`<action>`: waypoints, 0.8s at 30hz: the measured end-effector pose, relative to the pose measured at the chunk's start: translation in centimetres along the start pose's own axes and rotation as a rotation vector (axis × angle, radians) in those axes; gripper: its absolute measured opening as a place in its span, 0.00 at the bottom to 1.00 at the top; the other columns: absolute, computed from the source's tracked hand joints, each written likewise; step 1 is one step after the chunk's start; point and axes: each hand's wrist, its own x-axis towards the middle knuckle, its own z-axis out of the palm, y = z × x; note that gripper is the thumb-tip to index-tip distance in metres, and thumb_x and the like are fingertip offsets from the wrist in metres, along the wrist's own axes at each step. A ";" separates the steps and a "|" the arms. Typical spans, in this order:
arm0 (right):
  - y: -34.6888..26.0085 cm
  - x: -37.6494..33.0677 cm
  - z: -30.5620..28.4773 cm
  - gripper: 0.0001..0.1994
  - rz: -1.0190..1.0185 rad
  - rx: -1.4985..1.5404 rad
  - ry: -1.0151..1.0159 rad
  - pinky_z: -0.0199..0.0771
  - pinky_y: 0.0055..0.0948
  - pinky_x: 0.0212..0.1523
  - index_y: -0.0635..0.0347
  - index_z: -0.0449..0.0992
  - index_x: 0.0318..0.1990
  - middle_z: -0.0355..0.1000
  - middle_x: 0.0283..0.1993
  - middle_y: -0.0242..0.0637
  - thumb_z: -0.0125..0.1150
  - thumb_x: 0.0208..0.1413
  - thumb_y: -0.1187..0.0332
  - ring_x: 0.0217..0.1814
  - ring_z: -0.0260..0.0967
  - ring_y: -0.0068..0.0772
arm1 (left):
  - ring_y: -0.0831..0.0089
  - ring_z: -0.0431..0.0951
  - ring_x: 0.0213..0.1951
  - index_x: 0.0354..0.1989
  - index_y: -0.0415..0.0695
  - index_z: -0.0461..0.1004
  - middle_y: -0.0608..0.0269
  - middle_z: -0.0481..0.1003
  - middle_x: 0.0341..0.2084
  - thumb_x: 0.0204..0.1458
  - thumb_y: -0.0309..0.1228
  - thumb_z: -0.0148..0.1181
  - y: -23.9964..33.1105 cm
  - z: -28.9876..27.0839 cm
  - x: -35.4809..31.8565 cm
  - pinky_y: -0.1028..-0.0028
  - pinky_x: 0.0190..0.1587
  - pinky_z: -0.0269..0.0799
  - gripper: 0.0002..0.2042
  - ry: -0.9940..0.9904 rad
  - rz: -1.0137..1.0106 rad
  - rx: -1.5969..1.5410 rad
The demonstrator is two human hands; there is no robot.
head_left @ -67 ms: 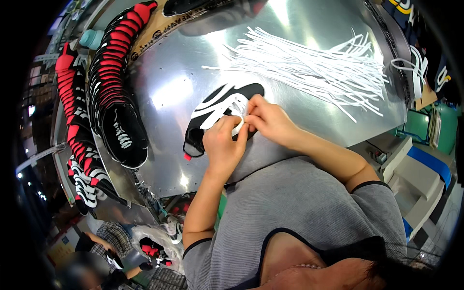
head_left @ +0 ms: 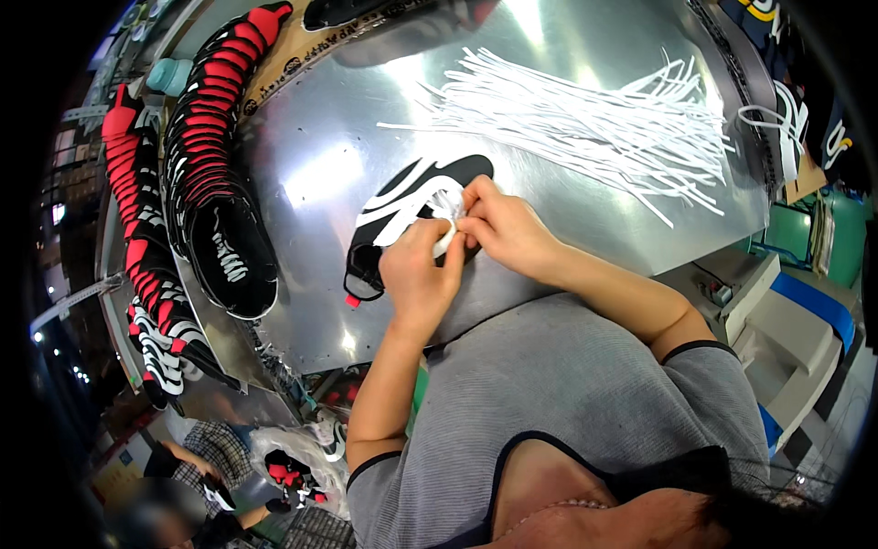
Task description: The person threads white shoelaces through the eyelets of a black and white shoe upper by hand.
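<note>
A black and white shoe upper [head_left: 395,212] lies on the metal table in front of me, its red heel tab pointing toward my left side. My left hand [head_left: 419,263] rests over its near side, thumb and fingers pinched together at the lacing area. From the right, my right hand [head_left: 514,231] meets it there, also pinching. Between the fingertips is a white shoelace [head_left: 448,240], mostly covered by the fingers. Beyond the upper, a wide bundle of loose white shoelaces [head_left: 585,123] is spread out.
Left of me stands a long row of nested black and red uppers [head_left: 224,119], with another row [head_left: 137,229] farther left. The shiny metal table [head_left: 320,220] has a cardboard sheet [head_left: 315,57] at its far left. A co-worker's arm [head_left: 187,457] shows at lower left.
The shoe upper and both hands appear slightly farther left, along with small shifts of the whole view. Both hands keep their pinch at the lacing area.
</note>
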 end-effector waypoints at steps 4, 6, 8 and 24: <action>0.5 -1.1 -0.7 0.10 -0.127 -0.141 -0.031 0.74 0.37 0.38 0.59 0.65 0.44 0.77 0.32 0.40 0.56 0.62 0.65 0.35 0.78 0.42 | 0.62 0.76 0.25 0.30 0.43 0.75 0.62 0.74 0.24 0.46 0.27 0.69 -0.2 -0.7 -0.9 0.67 0.27 0.67 0.07 -0.014 0.090 0.040; -0.8 -3.0 -4.0 0.10 -0.128 -0.278 -0.121 0.74 0.36 0.37 0.59 0.66 0.43 0.77 0.32 0.39 0.59 0.60 0.66 0.34 0.77 0.42 | 0.64 0.75 0.25 0.30 0.45 0.75 0.63 0.73 0.22 0.45 0.28 0.69 -0.2 -1.2 -1.6 0.68 0.27 0.66 0.08 0.043 0.155 0.148; -2.5 -3.4 -5.3 0.09 -0.212 -0.335 -0.078 0.74 0.33 0.34 0.58 0.69 0.43 0.77 0.32 0.38 0.61 0.59 0.68 0.32 0.77 0.38 | 0.67 0.73 0.24 0.30 0.47 0.75 0.66 0.70 0.20 0.45 0.28 0.70 -0.6 -1.4 -2.6 0.69 0.27 0.64 0.08 0.088 0.200 0.223; -4.1 1.6 -1.5 0.10 -0.265 -0.378 -0.237 0.76 0.29 0.42 0.56 0.76 0.44 0.80 0.37 0.35 0.63 0.54 0.71 0.38 0.78 0.33 | 0.63 0.74 0.26 0.32 0.43 0.75 0.61 0.72 0.22 0.43 0.22 0.69 -1.2 -1.1 -2.7 0.68 0.28 0.66 0.09 0.102 0.349 0.156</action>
